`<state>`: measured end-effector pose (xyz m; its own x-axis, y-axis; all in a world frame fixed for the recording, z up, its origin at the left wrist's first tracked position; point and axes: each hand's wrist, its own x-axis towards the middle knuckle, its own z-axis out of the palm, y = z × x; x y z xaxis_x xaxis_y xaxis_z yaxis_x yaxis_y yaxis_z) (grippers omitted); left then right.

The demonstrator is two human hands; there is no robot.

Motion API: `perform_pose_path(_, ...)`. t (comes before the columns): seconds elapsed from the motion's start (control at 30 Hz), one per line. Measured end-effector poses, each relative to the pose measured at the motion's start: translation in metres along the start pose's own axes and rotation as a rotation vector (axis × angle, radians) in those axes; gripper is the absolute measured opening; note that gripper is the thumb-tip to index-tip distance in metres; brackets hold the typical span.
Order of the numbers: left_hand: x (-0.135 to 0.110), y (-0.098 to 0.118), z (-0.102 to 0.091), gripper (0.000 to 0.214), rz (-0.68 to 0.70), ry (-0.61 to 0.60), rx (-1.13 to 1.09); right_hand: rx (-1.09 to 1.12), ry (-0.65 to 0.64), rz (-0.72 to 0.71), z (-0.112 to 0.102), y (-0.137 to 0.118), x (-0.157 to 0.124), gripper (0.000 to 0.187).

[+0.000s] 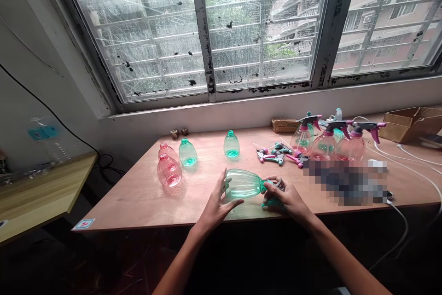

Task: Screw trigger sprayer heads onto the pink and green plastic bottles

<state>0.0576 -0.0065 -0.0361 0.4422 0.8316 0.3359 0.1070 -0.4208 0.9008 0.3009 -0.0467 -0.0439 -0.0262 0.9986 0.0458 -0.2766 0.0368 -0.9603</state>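
Observation:
A clear green plastic bottle (pixel 243 183) lies on its side near the front edge of the wooden table (pixel 145 193). My left hand (pixel 217 200) cups the bottle's base, fingers curled round it. My right hand (pixel 285 196) grips the green and grey trigger sprayer head (pixel 274 187) at the bottle's neck.
Two pink empty bottles (pixel 168 168) and two green ones (pixel 188 152) (pixel 231 144) stand further back. Loose sprayer heads (pixel 274 153) lie mid-table. Three assembled pink spray bottles (pixel 328 141) stand at the right, beside a cardboard box (pixel 409 122), white cables (pixel 410 159) and a blurred patch.

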Motion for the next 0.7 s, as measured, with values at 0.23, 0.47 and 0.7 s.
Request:
perform_pose_path(0.23,-0.0026,0.0032,0.0024,0.102,-0.039,-0.011,-0.067,-0.001,0.000,-0.005,-0.0006,0.0009,0.0005,0.044)
perform_pose_path(0.47,-0.0011,0.0052,0.0017,0.084,-0.013,-0.004,0.034,0.000,0.018,0.003,-0.0002,0.0003,0.0009,0.049)
perform_pose_path(0.7,-0.0021,-0.0005,0.0025,0.100,0.011,-0.021,0.014,0.001,-0.005,0.005,0.0002,-0.0003,0.0000,0.047)
